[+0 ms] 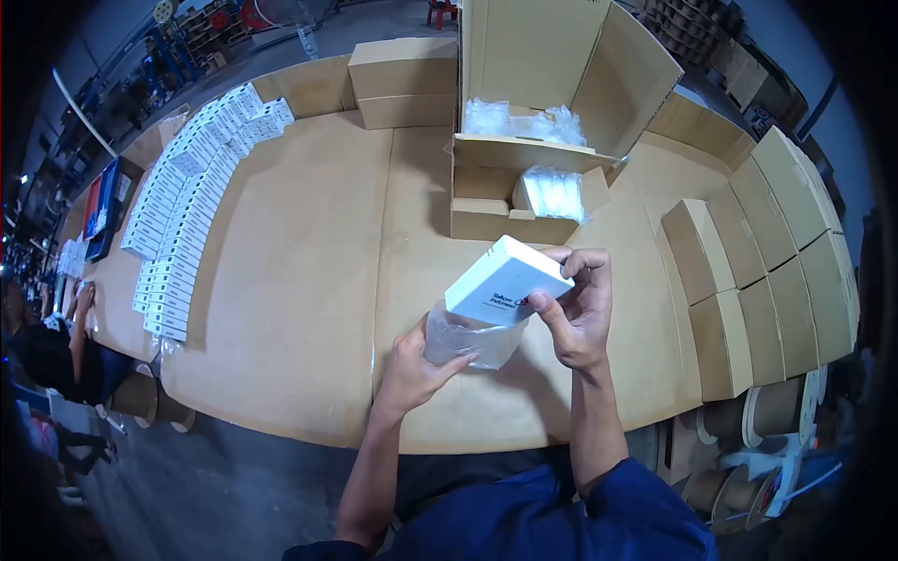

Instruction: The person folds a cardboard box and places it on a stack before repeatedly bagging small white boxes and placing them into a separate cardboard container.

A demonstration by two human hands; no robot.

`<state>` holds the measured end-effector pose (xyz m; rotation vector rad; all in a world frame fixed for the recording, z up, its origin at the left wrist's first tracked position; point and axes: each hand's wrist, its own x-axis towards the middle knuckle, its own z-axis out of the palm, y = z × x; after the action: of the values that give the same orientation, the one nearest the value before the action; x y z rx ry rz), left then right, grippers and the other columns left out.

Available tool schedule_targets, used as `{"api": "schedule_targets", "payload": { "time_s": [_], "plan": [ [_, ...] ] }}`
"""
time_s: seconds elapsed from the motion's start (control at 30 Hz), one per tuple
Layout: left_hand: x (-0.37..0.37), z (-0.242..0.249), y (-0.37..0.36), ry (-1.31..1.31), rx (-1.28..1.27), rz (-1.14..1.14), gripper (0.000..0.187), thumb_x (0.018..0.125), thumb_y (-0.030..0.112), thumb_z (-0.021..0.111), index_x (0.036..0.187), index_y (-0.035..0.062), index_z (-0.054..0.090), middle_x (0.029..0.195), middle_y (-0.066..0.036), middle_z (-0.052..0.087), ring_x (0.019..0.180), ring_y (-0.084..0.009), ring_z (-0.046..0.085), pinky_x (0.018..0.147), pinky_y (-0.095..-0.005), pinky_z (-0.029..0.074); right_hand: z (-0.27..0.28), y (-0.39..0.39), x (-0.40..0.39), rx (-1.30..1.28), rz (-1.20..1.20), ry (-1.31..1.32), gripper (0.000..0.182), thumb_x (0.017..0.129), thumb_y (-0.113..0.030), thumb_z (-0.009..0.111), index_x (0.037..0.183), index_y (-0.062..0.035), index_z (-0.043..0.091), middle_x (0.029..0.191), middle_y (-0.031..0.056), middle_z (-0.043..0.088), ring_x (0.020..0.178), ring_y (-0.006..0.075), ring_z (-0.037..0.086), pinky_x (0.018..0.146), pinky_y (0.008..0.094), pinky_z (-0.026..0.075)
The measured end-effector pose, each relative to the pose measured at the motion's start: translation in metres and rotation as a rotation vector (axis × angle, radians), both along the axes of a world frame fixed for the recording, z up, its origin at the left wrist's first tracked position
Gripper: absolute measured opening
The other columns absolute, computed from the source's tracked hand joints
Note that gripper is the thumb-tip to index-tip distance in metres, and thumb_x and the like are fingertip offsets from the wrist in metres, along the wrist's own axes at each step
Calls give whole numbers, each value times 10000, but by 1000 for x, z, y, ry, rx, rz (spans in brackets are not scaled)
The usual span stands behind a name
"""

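Observation:
A flat white box (510,280) with dark printing on its face is tilted over the table, its lower end at the mouth of a clear plastic bag (468,342). My right hand (582,313) grips the box by its right end, thumb on the printed face and fingers behind. My left hand (418,367) holds the bag from the left, thumb across its front. Just beyond my hands stands an open cardboard box (496,226) with plastic-wrapped pieces (554,193) inside.
Long rows of small white boxes (187,210) line the table's left side. A tall open carton (533,47) holds more plastic-wrapped pieces (524,123). Closed cardboard boxes (786,271) are stacked at right, another cardboard box (407,82) stands at the back. A person (61,346) is at far left.

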<state>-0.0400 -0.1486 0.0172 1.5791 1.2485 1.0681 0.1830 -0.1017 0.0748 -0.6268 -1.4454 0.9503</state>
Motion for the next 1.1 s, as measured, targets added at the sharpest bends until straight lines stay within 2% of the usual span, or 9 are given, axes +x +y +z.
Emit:
{"api": "schedule_targets", "payload": {
  "time_s": [0.07, 0.23, 0.63, 0.77, 0.87, 0.9, 1.0, 1.03, 1.1],
  "plan": [
    [-1, -4, 2, 21, 47, -1, 541, 780, 177, 896, 1226, -9, 653, 1074, -176, 759, 1016, -274, 753, 879, -383, 585, -2, 0, 2, -8, -10, 10, 404, 932, 0, 723, 1123, -66, 372, 1197, 177, 597, 1055, 174, 646, 743, 232, 611],
    [-2, -8, 2, 43, 60, 6, 536, 786, 157, 889, 1234, -15, 652, 1065, -181, 760, 997, -268, 756, 865, -381, 589, 1, 2, 2, -17, 22, 46, 397, 933, -5, 725, 1124, -68, 382, 1197, 170, 592, 1034, 165, 644, 749, 235, 604],
    [-1, -15, 1, 17, 57, 57, 433, 790, 163, 873, 1121, -8, 651, 990, -181, 755, 935, -300, 759, 810, -410, 582, -7, 9, 8, -93, 81, -65, 358, 913, 15, 750, 1172, -47, 511, 1125, 101, 612, 1033, 177, 633, 921, 336, 530],
    [3, -20, 0, -7, 34, 35, 481, 797, 207, 876, 1163, -2, 644, 1000, -193, 753, 952, -341, 754, 824, -423, 582, -8, 9, 0, -204, 89, -68, 315, 910, -19, 773, 1125, -36, 543, 1065, 77, 635, 970, 136, 648, 851, 299, 542],
    [5, -15, -3, 38, -17, 27, 565, 810, 80, 858, 1315, -13, 622, 1093, -142, 763, 1031, -204, 734, 912, -363, 578, -5, 11, -8, -216, 6, -166, 238, 927, -57, 769, 1061, -30, 574, 991, 52, 653, 884, 109, 651, 809, 278, 542],
    [3, -14, -2, 13, -59, -16, 676, 826, 110, 866, 1406, -28, 546, 1234, -140, 713, 1120, -195, 692, 971, -365, 550, -6, 14, -12, -207, -37, -172, 186, 948, -86, 753, 1017, -26, 592, 905, 25, 658, 815, 91, 638, 771, 259, 530],
    [9, -26, -6, -381, -66, -27, 609, 895, 267, 828, 1367, -20, 571, 1232, -131, 697, 1126, -190, 671, 960, -335, 529, -15, 18, -9, -360, -21, -178, 167, 973, -108, 732, 1012, -24, 593, 872, 10, 656, 799, 69, 618, 732, 244, 510],
    [2, -29, -7, -421, -127, -115, 517, 1032, 280, 662, 1423, -30, 527, 1286, -79, 645, 1162, -129, 590, 1013, -292, 472, -18, 18, -8, -400, -12, -168, 157, 999, -130, 708, 1020, -25, 593, 849, 2, 657, 789, 48, 601, 699, 233, 493],
    [6, -38, -7, -544, -193, -53, 461, 1083, 264, 556, 1436, -29, 514, 1268, -73, 647, 1140, -122, 593, 1015, -289, 466, -24, 16, -9, -452, 1, -149, 156, 1009, -139, 697, 1018, -24, 592, 856, 7, 665, 780, 45, 594, 686, 232, 488]
  ]
}}
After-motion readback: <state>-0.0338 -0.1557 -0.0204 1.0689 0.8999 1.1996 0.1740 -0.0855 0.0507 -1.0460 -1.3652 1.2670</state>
